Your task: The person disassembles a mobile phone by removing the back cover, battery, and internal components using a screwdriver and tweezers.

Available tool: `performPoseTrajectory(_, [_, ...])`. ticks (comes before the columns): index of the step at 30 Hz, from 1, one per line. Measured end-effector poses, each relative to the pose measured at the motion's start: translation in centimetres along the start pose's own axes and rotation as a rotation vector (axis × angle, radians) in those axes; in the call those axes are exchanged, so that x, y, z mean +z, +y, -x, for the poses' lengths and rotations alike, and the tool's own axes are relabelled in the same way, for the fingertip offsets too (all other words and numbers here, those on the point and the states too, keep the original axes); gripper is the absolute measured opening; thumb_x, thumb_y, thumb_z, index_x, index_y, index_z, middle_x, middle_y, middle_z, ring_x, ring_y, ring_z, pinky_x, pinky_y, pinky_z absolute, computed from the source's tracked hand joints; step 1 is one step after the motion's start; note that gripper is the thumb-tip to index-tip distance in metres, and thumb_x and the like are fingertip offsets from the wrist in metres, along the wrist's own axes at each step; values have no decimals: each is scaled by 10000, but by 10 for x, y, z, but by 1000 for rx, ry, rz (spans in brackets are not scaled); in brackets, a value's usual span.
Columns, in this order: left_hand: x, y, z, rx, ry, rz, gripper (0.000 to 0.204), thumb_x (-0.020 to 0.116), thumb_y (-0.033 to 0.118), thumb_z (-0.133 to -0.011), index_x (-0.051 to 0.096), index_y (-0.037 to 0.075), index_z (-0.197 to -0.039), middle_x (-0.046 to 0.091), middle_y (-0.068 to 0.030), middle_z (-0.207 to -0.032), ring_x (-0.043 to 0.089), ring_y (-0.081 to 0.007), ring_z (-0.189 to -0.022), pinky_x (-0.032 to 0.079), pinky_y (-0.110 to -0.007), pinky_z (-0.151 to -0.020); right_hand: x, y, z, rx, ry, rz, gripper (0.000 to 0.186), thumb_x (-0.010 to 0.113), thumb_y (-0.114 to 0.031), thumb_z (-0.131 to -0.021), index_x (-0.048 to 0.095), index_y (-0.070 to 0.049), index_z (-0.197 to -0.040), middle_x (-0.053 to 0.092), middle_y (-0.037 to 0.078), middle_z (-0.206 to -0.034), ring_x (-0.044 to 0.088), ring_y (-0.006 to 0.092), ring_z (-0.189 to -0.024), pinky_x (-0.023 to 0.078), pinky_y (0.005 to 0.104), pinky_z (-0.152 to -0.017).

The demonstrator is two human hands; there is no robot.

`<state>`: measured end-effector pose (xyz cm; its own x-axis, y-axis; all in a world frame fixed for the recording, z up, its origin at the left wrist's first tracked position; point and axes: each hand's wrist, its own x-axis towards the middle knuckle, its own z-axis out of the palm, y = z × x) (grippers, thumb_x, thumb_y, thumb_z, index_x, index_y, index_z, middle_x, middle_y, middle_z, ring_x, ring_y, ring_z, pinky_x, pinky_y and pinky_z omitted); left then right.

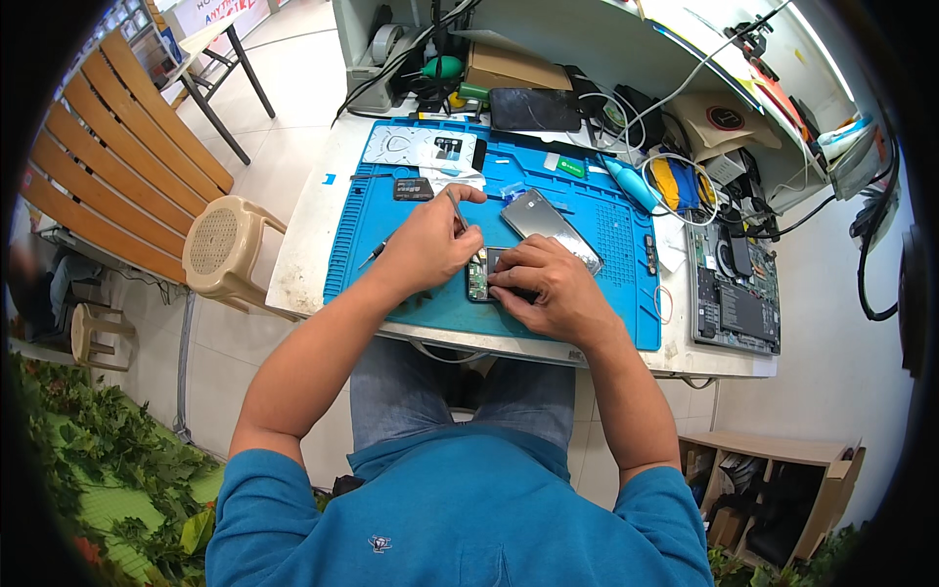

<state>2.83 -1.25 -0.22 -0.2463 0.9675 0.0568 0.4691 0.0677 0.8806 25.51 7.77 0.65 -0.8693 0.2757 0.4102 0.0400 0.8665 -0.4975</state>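
Note:
An opened phone [477,281] lies near the front edge of a blue repair mat [430,311], its green circuit board showing. My left hand [426,247] is closed in a pinch round a slim metal tool [456,209], perhaps tweezers; its tip is hard to make out over the phone's upper end. With bent fingers, my right hand [556,286] grips the phone's right side and covers part of it. Beyond that hand lies a silver phone-shaped panel [556,228]. A black phone battery [413,189] rests past my left hand, and a thin screwdriver [374,253] lies left of my wrist.
A dark-screened tablet [535,110] and a cardboard box [515,68] stand at the back under the shelf. An opened laptop [736,293] lies at the right, with white cables [706,186] looping behind. A beige stool [233,245] stands left of the table.

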Motion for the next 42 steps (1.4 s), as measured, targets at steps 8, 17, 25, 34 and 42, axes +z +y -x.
performPoseTrajectory(8, [-3, 11, 10, 32, 2, -1, 480, 729, 172, -1032, 627, 28, -1478, 766, -140, -819, 745, -261, -730, 566, -396, -720, 0, 0, 1, 0, 3, 0, 92, 865, -97, -885, 849, -41, -956, 795, 54, -1031, 707, 271, -983, 571, 416, -919])
performPoseTrajectory(17, [-7, 14, 18, 139, -35, -90, 460, 710, 121, -1076, 604, 102, -1523, 713, -107, -717, 699, -219, -647, 518, -360, -667, -1, -1, 0, 0, 0, -4, 96, 870, -93, -881, 846, -35, -954, 795, 60, -1031, 707, 279, -985, 573, 423, -917])
performPoseTrajectory(25, [-10, 7, 14, 244, -43, -110, 495, 700, 156, -1071, 563, 106, -1544, 764, -160, -779, 742, -359, -693, 547, -444, -675, -1, 0, 1, -1, 11, -23, 93, 872, -77, -872, 837, -30, -944, 788, 63, -1015, 703, 290, -988, 581, 431, -918])
performPoseTrajectory(34, [-22, 18, -19, 264, -282, -221, 524, 685, 161, -1055, 586, 118, -1568, 717, -105, -832, 704, -276, -788, 543, -396, -806, -1, 1, -1, -26, 6, -15, 86, 863, -83, -880, 836, -33, -945, 782, 59, -1006, 695, 289, -969, 577, 425, -909])
performPoseTrajectory(42, [-25, 13, -46, 209, -418, -227, 540, 694, 191, -1038, 594, 80, -1557, 705, -119, -900, 684, -259, -836, 541, -412, -824, 0, 2, 0, -25, 12, -17, 81, 863, -90, -880, 845, -39, -941, 781, 58, -1002, 691, 283, -973, 567, 425, -908])
